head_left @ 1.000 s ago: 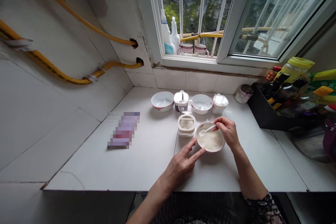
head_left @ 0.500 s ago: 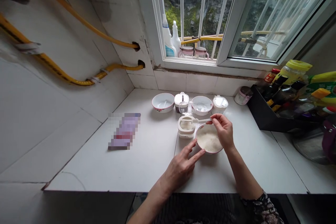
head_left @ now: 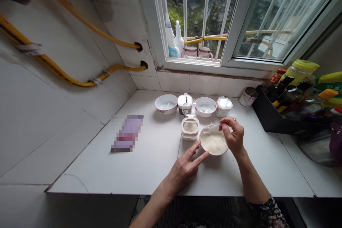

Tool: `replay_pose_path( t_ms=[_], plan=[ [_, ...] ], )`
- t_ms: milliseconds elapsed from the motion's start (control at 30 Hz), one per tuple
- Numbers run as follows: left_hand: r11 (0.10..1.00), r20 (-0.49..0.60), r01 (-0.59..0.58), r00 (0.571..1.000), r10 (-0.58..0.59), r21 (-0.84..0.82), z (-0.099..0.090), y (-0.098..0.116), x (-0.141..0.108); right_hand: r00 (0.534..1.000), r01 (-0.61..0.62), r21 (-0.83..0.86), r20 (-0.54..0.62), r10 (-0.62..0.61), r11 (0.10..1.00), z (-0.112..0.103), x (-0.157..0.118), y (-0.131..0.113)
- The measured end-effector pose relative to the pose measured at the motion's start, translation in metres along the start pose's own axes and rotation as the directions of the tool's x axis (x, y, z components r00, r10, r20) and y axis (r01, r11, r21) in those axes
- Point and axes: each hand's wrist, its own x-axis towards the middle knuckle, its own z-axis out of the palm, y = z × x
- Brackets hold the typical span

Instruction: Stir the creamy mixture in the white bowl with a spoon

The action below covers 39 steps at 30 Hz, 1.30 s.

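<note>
My right hand (head_left: 233, 133) pinches the end of a small white spoon (head_left: 214, 128) above a bowl (head_left: 213, 144) of pale powder. The spoon's head is over the far side of the bowl and hard to make out against it. With fingers stretched apart, my left hand (head_left: 188, 164) rests its fingertips against the bowl's near left rim. Just left of the bowl stands a white seasoning jar (head_left: 190, 133), its clear lid (head_left: 190, 109) tipped up and pale contents inside.
Behind are a white bowl (head_left: 166, 104) with a spoon, a lidded jar (head_left: 185, 99), another bowl (head_left: 205, 107) and a second lidded jar (head_left: 224, 106). A black box (head_left: 267, 117) of bottles stands at right. A blurred purple packet (head_left: 128, 133) lies at left.
My right hand has moved right with the spoon, whose head has left the open jar and is now over the powder bowl. My left hand stays at the rim.
</note>
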Motion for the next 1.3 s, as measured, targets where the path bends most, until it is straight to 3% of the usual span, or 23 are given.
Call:
replay_pose_path(
  t_ms=[133,267,433,600,667,767,867,967,1133,1300],
  plan=[
    [1.0,0.014,0.005,1.0,-0.004,-0.017,-0.001,0.0,0.0,0.994,0.058,-0.186,0.098,-0.04,0.981,-0.006,-0.003,0.014],
    [0.999,0.02,0.014,1.0,-0.014,-0.033,-0.002,0.0,-0.001,0.974,0.074,-0.218,0.224,-0.023,0.973,0.006,-0.009,0.017],
    [0.999,0.022,0.019,1.0,-0.018,-0.041,-0.002,0.0,-0.002,0.95,-0.164,-0.139,0.246,0.194,0.977,0.011,-0.009,0.014],
    [0.999,0.039,0.024,0.999,-0.023,-0.034,-0.002,0.0,-0.001,0.861,-0.454,0.008,0.261,0.436,0.891,0.003,-0.005,0.016],
    [0.999,0.034,0.021,0.999,-0.02,-0.033,-0.003,0.001,0.0,0.867,-0.444,0.015,0.261,0.425,0.896,0.003,-0.005,0.017],
    [0.999,0.019,0.007,1.0,-0.006,-0.031,-0.002,0.0,0.0,0.916,-0.301,-0.047,0.264,0.302,0.953,0.007,-0.007,0.017],
    [1.0,0.016,0.003,1.0,-0.002,-0.03,-0.002,0.0,0.0,0.917,-0.252,-0.04,0.311,0.251,0.967,0.01,-0.008,0.015],
    [0.999,0.016,0.007,1.0,-0.006,-0.034,-0.002,0.0,0.0,0.897,-0.332,0.012,0.313,0.311,0.943,0.007,-0.006,0.012],
    [0.999,0.023,0.011,1.0,-0.011,-0.03,-0.003,0.001,0.0,0.813,-0.555,0.151,0.304,0.496,0.818,0.0,-0.004,0.012],
    [1.0,0.022,0.013,1.0,-0.013,-0.028,-0.002,0.0,-0.001,0.788,-0.599,0.142,0.277,0.55,0.788,-0.001,-0.003,0.013]
  ],
)
